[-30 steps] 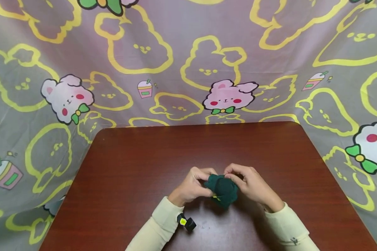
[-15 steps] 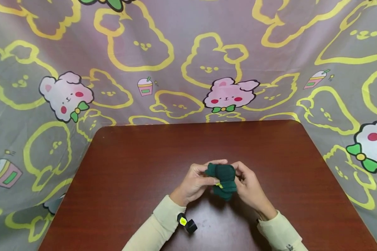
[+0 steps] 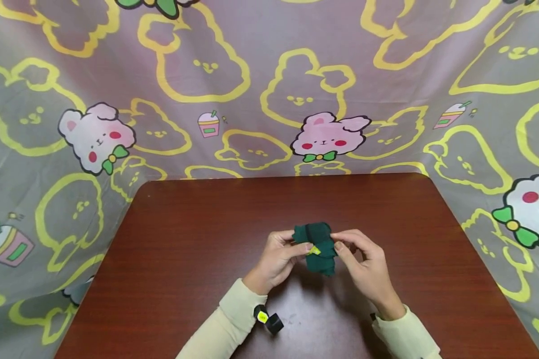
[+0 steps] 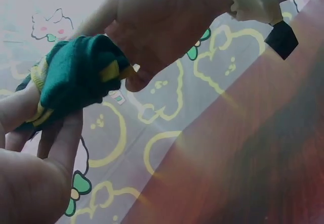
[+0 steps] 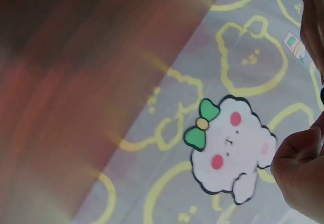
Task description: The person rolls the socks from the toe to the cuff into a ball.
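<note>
A small piece of dark green knit fabric point(image 3: 321, 263) with yellow trim is held between both hands above the table, folded into a soft bundle. My left hand point(image 3: 274, 263) grips its left side, thumb pressing on the front beside a yellow patch. From the right, my right hand point(image 3: 372, 267) pinches the fabric's edge between thumb and fingers. In the left wrist view the green fabric point(image 4: 76, 75) shows yellow bands at both ends, with the right hand point(image 4: 162, 27) at one end. The right wrist view catches only part of the right hand point(image 5: 301, 171) at its edge.
A reddish-brown wooden table point(image 3: 197, 214) lies beneath the hands. Behind and at the sides hangs a grey-pink curtain point(image 3: 251, 45) printed with yellow outlines and rabbit faces. A black wrist device point(image 3: 274, 324) with a yellow part sits at the left sleeve cuff.
Both hands have lifted the green fabric slightly away from the body and turned it, so its yellow patch shows more. The right hand's fingers have shifted to the fabric's right edge.
</note>
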`<state>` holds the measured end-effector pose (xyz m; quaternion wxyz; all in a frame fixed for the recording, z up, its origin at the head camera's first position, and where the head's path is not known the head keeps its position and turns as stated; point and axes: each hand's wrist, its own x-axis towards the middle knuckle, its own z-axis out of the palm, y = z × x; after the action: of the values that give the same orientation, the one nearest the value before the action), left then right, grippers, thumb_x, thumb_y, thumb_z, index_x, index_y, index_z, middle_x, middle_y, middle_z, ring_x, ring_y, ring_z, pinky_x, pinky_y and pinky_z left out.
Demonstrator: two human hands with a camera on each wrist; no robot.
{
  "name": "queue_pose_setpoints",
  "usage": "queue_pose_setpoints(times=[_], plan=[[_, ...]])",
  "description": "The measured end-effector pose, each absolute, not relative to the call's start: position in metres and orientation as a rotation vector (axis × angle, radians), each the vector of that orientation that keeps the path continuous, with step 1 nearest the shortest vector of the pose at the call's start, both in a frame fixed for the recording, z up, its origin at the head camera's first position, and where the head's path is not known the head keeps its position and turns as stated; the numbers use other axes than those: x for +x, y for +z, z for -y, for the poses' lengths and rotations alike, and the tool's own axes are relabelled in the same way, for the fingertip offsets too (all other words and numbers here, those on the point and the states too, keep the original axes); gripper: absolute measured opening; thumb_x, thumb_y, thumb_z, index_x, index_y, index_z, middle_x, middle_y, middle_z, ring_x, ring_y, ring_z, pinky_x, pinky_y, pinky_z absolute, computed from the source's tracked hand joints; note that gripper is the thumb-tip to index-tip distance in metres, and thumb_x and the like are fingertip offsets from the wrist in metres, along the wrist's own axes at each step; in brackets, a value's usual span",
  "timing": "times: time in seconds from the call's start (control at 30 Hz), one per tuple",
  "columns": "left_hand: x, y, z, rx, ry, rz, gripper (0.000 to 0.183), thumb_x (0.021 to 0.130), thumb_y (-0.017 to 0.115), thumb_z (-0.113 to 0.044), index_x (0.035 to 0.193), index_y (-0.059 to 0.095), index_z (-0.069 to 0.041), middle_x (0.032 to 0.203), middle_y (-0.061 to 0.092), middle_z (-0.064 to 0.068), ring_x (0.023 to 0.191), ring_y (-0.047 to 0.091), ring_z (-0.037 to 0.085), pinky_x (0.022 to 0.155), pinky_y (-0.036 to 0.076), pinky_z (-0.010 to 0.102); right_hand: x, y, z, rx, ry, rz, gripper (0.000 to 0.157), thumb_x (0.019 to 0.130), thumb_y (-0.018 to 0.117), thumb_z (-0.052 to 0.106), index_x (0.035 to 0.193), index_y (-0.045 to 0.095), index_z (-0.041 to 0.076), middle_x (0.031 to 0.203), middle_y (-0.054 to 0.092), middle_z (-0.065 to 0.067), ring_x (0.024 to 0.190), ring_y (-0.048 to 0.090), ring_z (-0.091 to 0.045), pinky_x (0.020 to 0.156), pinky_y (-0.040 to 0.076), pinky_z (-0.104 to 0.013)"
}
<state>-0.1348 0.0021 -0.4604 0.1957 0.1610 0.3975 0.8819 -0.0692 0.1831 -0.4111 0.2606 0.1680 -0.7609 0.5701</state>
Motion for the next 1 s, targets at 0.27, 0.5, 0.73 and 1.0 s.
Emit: queue_pose_setpoints(times=[0.27, 0.5, 0.73, 1.0], plan=[[-0.137, -0.455, 0.0, 0.449, 2.477, -1.096, 0.052, 0.081, 0.054, 0.026, 0.101, 0.081, -0.014, 0.102, 0.073, 0.005, 0.088, 0.07, 0.014, 0.073, 0.057, 0.03, -0.081, -0.417, -0.201, 0.689, 1.442, 2.182, 0.035, 0.074, 0.076, -0.02, 0.096, 0.073, 0.007, 0.096, 0.065, -0.006, 0.082, 0.055, -0.016, 0.066, 0.04, -0.027], [-0.138, -0.455, 0.0, 0.375, 2.487, -1.055, 0.053, 0.083, 0.05, 0.027, 0.101, 0.08, -0.012, 0.101, 0.074, 0.007, 0.089, 0.07, 0.016, 0.074, 0.057, 0.031, -0.088, -0.429, -0.212, 0.997, 1.259, 2.224, 0.036, 0.074, 0.079, -0.01, 0.09, 0.064, 0.018, 0.102, 0.06, -0.001, 0.097, 0.049, -0.018, 0.084, 0.038, -0.027], [-0.141, -0.449, -0.002, 0.209, 2.519, -0.955, 0.048, 0.09, 0.045, 0.025, 0.103, 0.078, -0.008, 0.102, 0.072, 0.011, 0.094, 0.069, 0.019, 0.077, 0.057, 0.034, -0.082, -0.422, -0.209, 1.041, 1.121, 2.183, 0.008, 0.098, 0.066, 0.022, 0.092, 0.064, 0.017, 0.1, 0.063, 0.005, 0.089, 0.051, -0.011, 0.078, 0.032, -0.025], [-0.143, -0.443, -0.005, 0.003, 2.585, -0.833, 0.047, 0.095, 0.039, 0.023, 0.101, 0.075, -0.005, 0.103, 0.072, 0.009, 0.092, 0.069, 0.017, 0.08, 0.055, 0.03, -0.076, -0.431, -0.205, 0.968, 0.96, 2.275, 0.022, 0.103, 0.054, 0.035, 0.089, 0.057, 0.019, 0.091, 0.059, 0.014, 0.077, 0.05, -0.002, 0.071, 0.027, -0.021]])
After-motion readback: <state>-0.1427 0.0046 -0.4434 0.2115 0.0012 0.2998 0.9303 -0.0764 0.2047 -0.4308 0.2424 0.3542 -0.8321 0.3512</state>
